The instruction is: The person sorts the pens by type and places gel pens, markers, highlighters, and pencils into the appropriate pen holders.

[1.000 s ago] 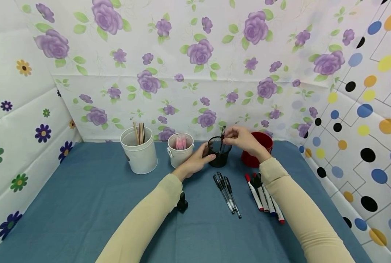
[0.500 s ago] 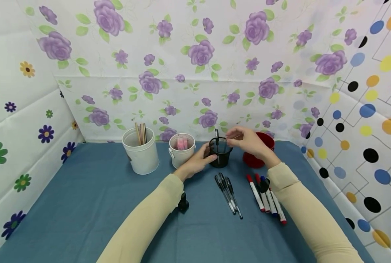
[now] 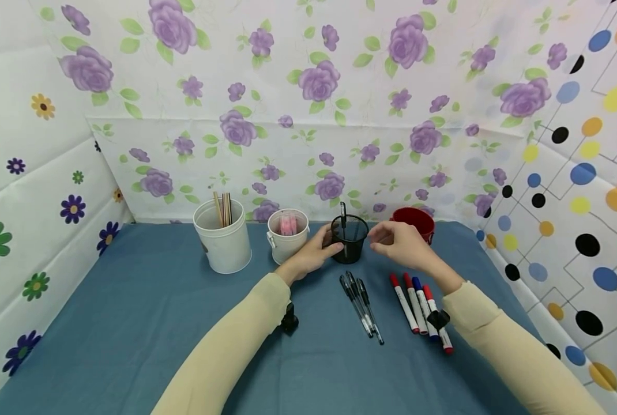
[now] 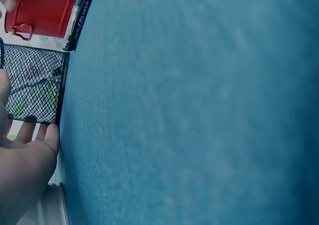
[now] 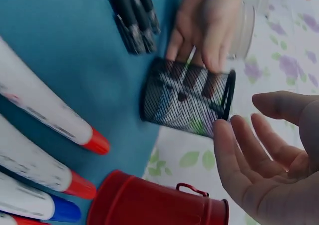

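Observation:
My left hand [image 3: 311, 253] holds the side of a black mesh pen cup [image 3: 355, 251], thumb at the front and fingers behind. One black gel pen [image 3: 343, 214] stands in the cup, its top end above the rim. My right hand [image 3: 399, 245] is just right of the cup, fingers loosely bent and apart, with nothing between them. In the right wrist view, one fingertip lies close to the cup's rim; whether it touches cannot be told. Three black-capped gel pens [image 3: 361, 305] lie on the cloth in front of the cup.
Red and blue capped markers [image 3: 417, 305] lie at the right. A red bucket [image 3: 414, 219] stands behind my right hand. Left of the cup are a small white bucket [image 3: 286, 248] with pink items and a larger white bucket [image 3: 222, 248] with thin sticks. A floral backdrop [image 3: 288, 144] rises behind.
My right hand has let go of the gel pen, which now leans inside the mesh cup, and has drawn back to the right. The left hand keeps its hold on the cup.

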Motion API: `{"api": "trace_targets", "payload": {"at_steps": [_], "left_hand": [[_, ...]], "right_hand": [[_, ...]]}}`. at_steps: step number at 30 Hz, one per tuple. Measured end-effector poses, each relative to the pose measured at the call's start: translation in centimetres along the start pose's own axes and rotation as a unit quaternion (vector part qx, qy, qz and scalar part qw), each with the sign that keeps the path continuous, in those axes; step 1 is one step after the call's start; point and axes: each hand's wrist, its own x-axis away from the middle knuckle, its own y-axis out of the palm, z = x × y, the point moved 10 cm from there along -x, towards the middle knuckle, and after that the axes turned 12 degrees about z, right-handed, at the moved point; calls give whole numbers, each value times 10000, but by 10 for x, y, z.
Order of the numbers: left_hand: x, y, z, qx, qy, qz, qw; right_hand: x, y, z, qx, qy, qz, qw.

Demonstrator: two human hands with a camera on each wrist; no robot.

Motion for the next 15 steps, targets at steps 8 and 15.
{"api": "trace_targets", "payload": {"at_steps": [8, 15], "left_hand": [[0, 0, 3, 17, 38, 26, 10000], [0, 0, 1, 3, 12, 16, 10000]], "right_hand": [[30, 24, -9, 156, -60, -324, 9993], [42, 44, -8, 343, -224, -524, 9978]]}}
